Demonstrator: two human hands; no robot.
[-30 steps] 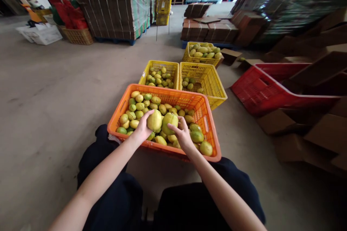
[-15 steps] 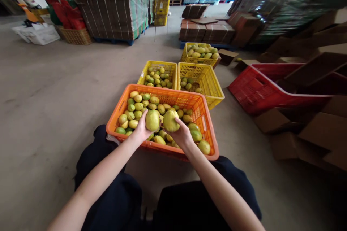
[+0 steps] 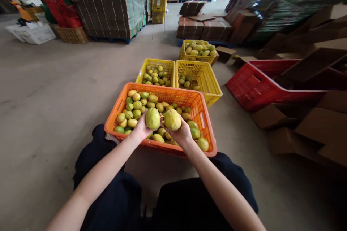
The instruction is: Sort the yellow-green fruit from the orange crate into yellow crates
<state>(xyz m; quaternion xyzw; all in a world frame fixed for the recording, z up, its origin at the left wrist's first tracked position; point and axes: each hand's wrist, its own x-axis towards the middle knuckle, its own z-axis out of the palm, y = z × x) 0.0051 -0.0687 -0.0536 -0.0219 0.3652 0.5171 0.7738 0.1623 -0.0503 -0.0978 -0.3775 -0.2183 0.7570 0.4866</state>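
My left hand (image 3: 142,127) is wrapped round a yellow-green papaya (image 3: 153,118), its thumb along the fruit's left side. A yellower papaya (image 3: 172,120) rests in my right hand (image 3: 182,132), the fingers curled beneath and around it. Both fruits are held side by side, a small gap apart, above an orange plastic crate (image 3: 114,117). Many green and yellow papayas (image 3: 137,105) lie in that crate. Larger ones, such as a green-yellow papaya (image 3: 195,133), sit in its right end. My hands hide part of the fruit below.
Beyond the orange crate stand a left yellow crate (image 3: 155,61) and a right yellow crate (image 3: 210,79), both holding fruit. A fuller yellow crate (image 3: 185,57) is behind them. To the right are a red crate (image 3: 245,86) and loose cardboard boxes (image 3: 273,115). Wrapped pallet stacks (image 3: 101,7) stand further back.
The papaya in my right hand has turned, and my right thumb no longer lies across its front. My left hand keeps its papaya almost still. The view has shifted slightly.
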